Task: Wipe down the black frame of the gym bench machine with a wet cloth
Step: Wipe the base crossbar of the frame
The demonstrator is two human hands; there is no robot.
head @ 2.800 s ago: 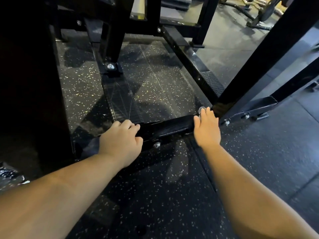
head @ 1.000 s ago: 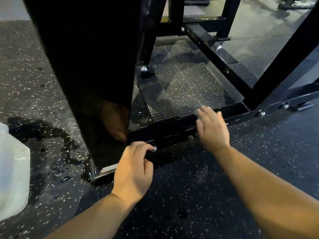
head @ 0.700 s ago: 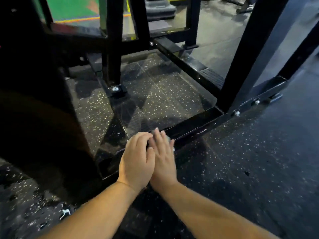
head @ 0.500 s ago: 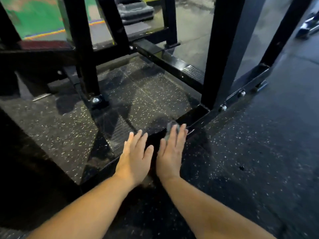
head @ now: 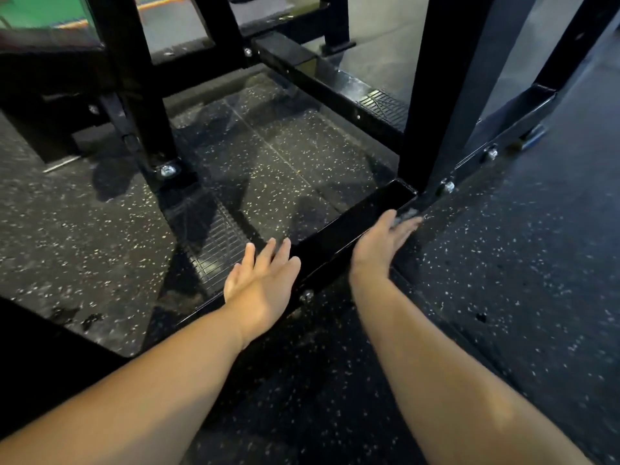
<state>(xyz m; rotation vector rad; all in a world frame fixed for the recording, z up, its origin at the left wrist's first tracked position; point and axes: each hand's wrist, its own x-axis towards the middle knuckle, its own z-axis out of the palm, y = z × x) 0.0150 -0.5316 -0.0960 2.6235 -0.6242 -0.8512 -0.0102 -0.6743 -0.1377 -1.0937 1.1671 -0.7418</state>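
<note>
The black frame's low front bar (head: 349, 226) runs diagonally across the floor toward a tall upright post (head: 446, 95). My right hand (head: 379, 245) lies on the bar's near side with straight fingers, pressing a small grey cloth (head: 407, 214) against it close to the post's foot. Only a bit of the cloth shows past my fingertips. My left hand (head: 263, 281) rests flat on the bar further left, fingers spread and straight, holding nothing.
Speckled black rubber floor (head: 503, 280) surrounds the frame. A ribbed foot plate (head: 214, 239) lies behind my left hand, another (head: 382, 104) on the far side bar. A bolted inner upright (head: 147, 122) stands left. Wet patches (head: 77, 317) mark the floor at left.
My right hand has slid the cloth rightward along the bar to the post's foot. The hands, side by side half a second ago, are apart now. The view has shifted left.
</note>
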